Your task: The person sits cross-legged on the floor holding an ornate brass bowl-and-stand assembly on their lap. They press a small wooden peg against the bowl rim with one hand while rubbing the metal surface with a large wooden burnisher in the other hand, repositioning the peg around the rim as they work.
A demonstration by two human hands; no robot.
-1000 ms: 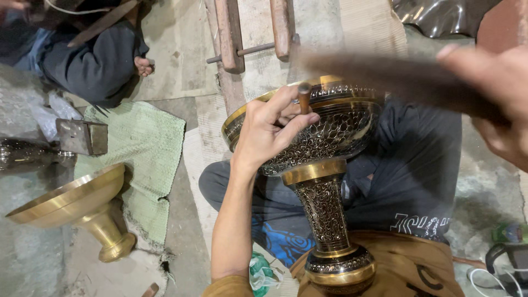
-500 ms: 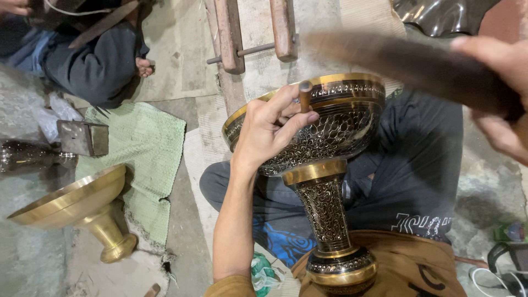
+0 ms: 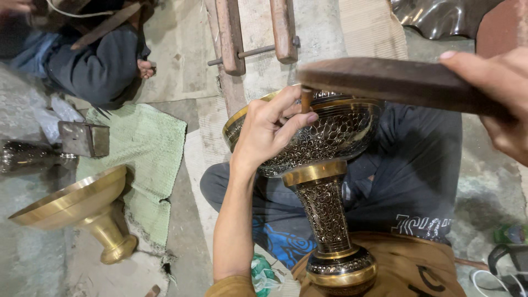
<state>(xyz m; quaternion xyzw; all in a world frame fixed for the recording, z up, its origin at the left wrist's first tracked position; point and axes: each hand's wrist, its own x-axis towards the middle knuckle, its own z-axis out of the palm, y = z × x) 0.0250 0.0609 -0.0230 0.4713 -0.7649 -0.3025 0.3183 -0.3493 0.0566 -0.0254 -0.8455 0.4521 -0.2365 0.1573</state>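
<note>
Concrete floor: two brass goblets; left hand (image 3: 268, 132) pinches chisel (image 3: 306, 100), right hand (image 3: 503, 104) grips wooden mallet (image 3: 396, 82).

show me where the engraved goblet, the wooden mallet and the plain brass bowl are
engraved goblet (image 3: 324, 212), head view, on its patterned stem.
wooden mallet (image 3: 385, 80), head view, on its dark flat side.
plain brass bowl (image 3: 71, 201), head view, on its outer wall.

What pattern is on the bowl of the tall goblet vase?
A dark engraved scale-like lattice on the vase bowl, brass-gold bands; head view.

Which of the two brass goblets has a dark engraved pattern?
The engraved goblet under the left hand; the plain goblet by the green cloth is smooth.
</note>
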